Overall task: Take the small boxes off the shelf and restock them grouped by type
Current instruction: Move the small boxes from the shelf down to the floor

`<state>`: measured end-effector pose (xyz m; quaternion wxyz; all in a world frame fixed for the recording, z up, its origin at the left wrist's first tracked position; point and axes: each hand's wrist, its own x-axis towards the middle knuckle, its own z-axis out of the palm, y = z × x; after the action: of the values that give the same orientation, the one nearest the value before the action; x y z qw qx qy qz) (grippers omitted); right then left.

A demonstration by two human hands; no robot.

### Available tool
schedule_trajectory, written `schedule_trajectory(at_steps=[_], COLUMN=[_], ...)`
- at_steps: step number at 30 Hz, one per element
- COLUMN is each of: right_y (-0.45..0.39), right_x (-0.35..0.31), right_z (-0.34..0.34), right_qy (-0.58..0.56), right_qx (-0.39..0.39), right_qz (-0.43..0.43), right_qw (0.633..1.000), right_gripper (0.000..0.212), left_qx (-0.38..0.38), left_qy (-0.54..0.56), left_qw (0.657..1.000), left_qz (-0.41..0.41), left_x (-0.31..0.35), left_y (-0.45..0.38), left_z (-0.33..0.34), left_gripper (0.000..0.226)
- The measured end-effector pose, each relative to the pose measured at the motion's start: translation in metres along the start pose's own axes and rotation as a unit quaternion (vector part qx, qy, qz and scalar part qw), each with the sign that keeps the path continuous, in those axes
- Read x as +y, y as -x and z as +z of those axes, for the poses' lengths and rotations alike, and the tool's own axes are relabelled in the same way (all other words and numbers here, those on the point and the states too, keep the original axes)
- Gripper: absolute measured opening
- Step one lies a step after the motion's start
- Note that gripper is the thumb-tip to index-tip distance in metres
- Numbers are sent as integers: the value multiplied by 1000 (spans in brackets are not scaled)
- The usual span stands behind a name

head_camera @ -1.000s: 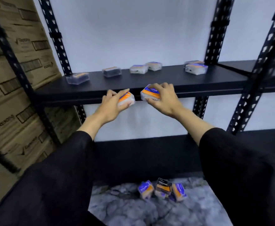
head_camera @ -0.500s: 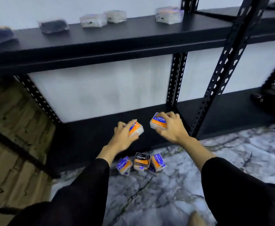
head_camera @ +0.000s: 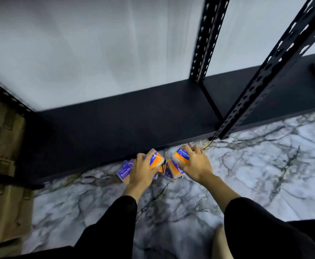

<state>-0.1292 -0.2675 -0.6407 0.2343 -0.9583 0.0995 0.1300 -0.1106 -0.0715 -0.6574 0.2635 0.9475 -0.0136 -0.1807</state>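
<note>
Head view: both hands lowered from upper shelf to floor pile (head_camera: 124, 171). Left hand (head_camera: 141, 170) grips 1 box (head_camera: 155, 160); right hand (head_camera: 197, 164) grips another box (head_camera: 181, 156). Unloading continues; regrouping not started.

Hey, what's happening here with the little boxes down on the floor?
A person in black sleeves is crouched over a marble-patterned floor in front of a black metal shelf. The left hand holds a small orange-and-purple box, and the right hand holds another marked "Round". Both are just above a small pile of similar boxes lying on the floor at the shelf's edge.
</note>
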Motion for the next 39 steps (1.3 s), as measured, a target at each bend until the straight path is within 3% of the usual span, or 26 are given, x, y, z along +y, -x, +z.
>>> schedule_trajectory(at_steps=[10, 27, 33, 39], right_y=[-17, -13, -5, 8], right_x=[2, 7, -6, -24], right_z=[44, 51, 28, -29], right_qy=[-45, -30, -25, 27], right_qx=[-33, -68, -96, -81], right_qz=[49, 37, 36, -4], right_qw=[997, 997, 994, 996], right_gripper=[51, 60, 65, 56], left_qx=[8, -9, -55, -12], left_qy=[-4, -11, -50, -96], left_qw=[1000, 1000, 997, 994], left_qz=[27, 20, 22, 53], left_x=[-20, -17, -3, 36], left_y=[-12, -9, -4, 14], left_z=[15, 11, -8, -61], left_gripper=[57, 65, 71, 46])
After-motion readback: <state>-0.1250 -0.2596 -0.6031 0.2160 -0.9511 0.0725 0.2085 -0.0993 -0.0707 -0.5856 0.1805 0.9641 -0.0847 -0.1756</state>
